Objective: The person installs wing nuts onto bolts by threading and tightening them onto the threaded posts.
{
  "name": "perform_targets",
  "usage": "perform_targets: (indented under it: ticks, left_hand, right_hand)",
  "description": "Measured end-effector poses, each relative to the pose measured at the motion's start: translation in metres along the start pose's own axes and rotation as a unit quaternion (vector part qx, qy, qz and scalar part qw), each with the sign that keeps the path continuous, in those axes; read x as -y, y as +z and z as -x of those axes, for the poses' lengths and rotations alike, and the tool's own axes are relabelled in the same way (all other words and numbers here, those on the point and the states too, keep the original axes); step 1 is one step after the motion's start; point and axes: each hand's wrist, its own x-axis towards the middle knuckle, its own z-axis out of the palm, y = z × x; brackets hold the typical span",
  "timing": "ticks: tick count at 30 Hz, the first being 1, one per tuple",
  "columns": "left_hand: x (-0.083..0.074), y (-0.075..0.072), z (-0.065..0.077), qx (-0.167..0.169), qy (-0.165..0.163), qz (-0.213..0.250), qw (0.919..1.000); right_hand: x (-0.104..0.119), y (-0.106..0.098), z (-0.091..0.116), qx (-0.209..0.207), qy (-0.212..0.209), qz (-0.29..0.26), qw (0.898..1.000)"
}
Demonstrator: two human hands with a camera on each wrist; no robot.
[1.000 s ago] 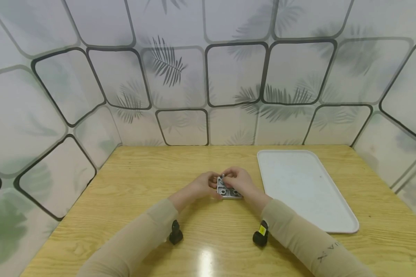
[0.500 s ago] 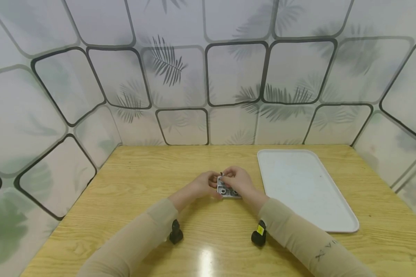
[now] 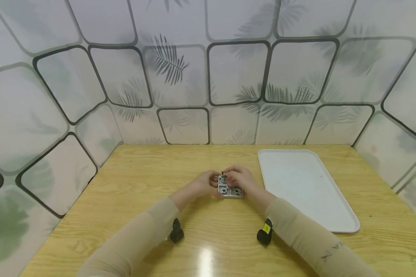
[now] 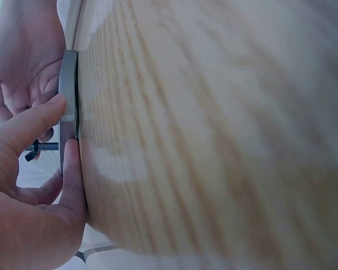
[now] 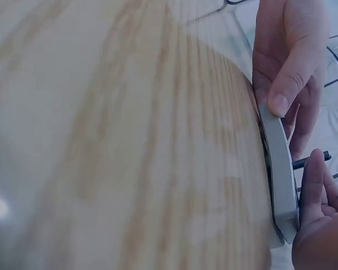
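A square grey metal plate [image 3: 230,192] with round raised bosses lies on the table. My left hand [image 3: 203,184] grips its left edge; in the left wrist view the thumb [image 4: 42,115] presses the near side while other fingers bear on the far part. A threaded bolt [image 4: 48,147] stands up from the plate's far left corner, with a dark wing-shaped piece [image 4: 31,153] at its upper end. My right hand [image 3: 242,180] is over the plate's right side, fingers bent beside the bolt. In the right wrist view its forefinger and thumb are apart, around the bolt's top [image 5: 327,155].
A white tray [image 3: 305,188] lies on the wooden table [image 3: 152,165] to the right of the hands. Patterned curtain walls [image 3: 235,73] enclose the back and sides. A black wrist camera [image 3: 176,231] hangs under the left sleeve, another camera [image 3: 265,232] under the right.
My right hand's fingers have shifted slightly right, off the bolt's top, so the bolt and more of the plate show. The left hand keeps its grip on the plate.
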Motion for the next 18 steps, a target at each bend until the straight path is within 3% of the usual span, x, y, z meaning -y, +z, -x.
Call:
perform_targets:
  ticks: [18]
  left_hand:
    - [0.0015,-0.0005,-0.0023,0.001,-0.001,-0.009,1.0]
  right_hand:
    - [0.0012,0.0,0.0026,0.004,0.006,0.006,1.0]
